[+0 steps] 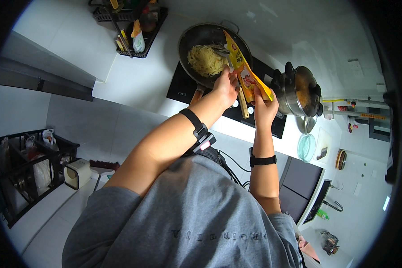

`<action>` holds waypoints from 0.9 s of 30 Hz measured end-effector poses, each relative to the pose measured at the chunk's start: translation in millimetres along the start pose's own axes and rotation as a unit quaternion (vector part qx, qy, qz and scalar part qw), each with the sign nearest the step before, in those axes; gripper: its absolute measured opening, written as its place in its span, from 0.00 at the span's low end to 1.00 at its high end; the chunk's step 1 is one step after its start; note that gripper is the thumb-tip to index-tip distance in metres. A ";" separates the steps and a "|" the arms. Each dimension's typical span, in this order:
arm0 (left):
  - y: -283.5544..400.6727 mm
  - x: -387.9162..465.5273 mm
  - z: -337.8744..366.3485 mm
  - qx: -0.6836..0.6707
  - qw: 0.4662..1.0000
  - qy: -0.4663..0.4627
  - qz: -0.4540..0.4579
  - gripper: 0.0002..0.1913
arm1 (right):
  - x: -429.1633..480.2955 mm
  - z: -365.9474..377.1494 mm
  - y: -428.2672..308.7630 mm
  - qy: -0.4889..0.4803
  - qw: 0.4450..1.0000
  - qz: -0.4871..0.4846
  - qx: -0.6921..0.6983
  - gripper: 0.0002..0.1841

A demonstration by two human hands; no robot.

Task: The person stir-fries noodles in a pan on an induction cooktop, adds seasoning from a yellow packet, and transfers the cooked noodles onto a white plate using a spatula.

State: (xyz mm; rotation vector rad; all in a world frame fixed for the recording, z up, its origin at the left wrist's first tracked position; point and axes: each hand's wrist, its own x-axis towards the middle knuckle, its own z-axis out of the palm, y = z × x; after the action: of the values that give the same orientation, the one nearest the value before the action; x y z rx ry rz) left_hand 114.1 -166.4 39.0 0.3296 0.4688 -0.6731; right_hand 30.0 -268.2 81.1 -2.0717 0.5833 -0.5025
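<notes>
My right hand (266,105) grips the lower end of a yellow printed seasoning packet (243,68), which slants over the right side of a dark wok (187,37). My left hand (227,87) is at the packet's left edge with its fingers bent; a small pale and pinkish item shows at the fingertips, and whether the hand grips it or the packet cannot be made out. Shredded pale potato (206,60) lies heaped in the wok. A turner's metal part shows beside the heap, and its wooden handle (243,103) comes out between my hands over the black cooktop (177,88).
A lidded steel pot (288,97) stands right of the wok. Farther right are a glass bowl (306,148), a white cutting board (322,145) and a sink (316,204). A black condiment rack (147,50) stands at upper left. A black basket rack (33,160) is at lower left.
</notes>
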 end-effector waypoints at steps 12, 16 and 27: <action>2.2 2.6 -7.9 -0.008 1.000 -0.019 0.013 0.21 | -6.6 0.0 -1.5 -0.013 0.998 0.044 0.047 0.10; -0.1 1.4 -8.9 0.007 1.000 0.016 0.011 0.21 | -11.0 -1.5 -0.6 -0.006 0.997 0.040 0.062 0.11; -0.9 -6.1 -16.4 -0.009 1.000 0.018 -0.004 0.24 | -16.5 -12.4 1.9 -0.033 0.995 0.072 0.065 0.15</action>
State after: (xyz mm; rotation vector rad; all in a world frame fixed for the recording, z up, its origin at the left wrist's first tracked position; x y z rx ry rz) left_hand 104.4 -156.8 28.0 0.3241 0.5105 -0.6708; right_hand 9.4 -267.7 83.8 -1.9000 0.6382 -0.3779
